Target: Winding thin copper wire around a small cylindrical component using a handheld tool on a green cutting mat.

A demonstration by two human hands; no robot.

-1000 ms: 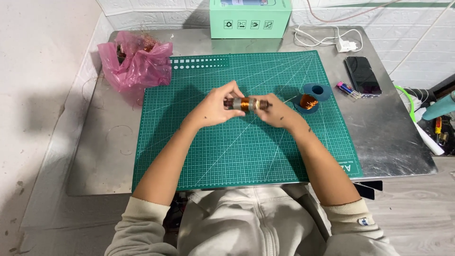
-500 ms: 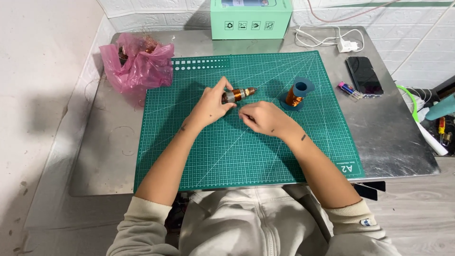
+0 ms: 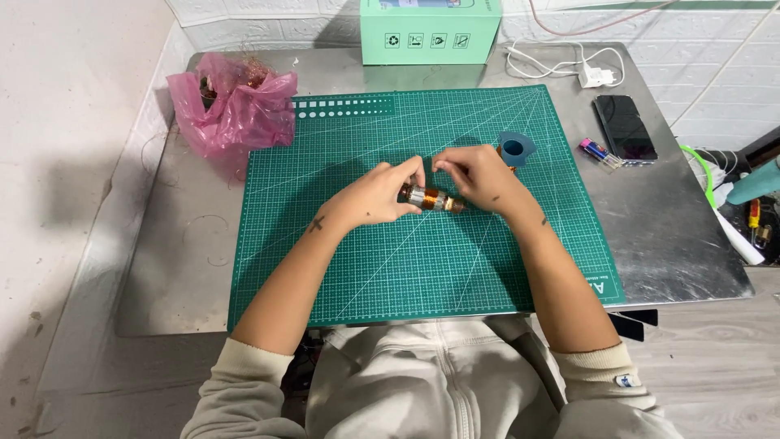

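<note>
A small motor rotor wound with copper wire [image 3: 431, 197] is held over the green cutting mat [image 3: 390, 268]. My left hand [image 3: 382, 193] grips its left end. My right hand [image 3: 478, 176] is at its right end, fingers pinched together just above the rotor. Whether those fingers hold a strand of wire is too small to tell. A blue spool-like part [image 3: 515, 148] stands on the mat just behind my right hand.
A pink plastic bag [image 3: 231, 110] lies at the mat's far left corner. A mint-green box [image 3: 429, 31] stands at the back. A white charger with cable [image 3: 591, 75], a dark phone [image 3: 624, 128] and a small marker-like item [image 3: 600, 152] lie at the right.
My right hand has come back from the mat to the rotor's right end. The rotor sits lower and nearer to me than half a second ago.
</note>
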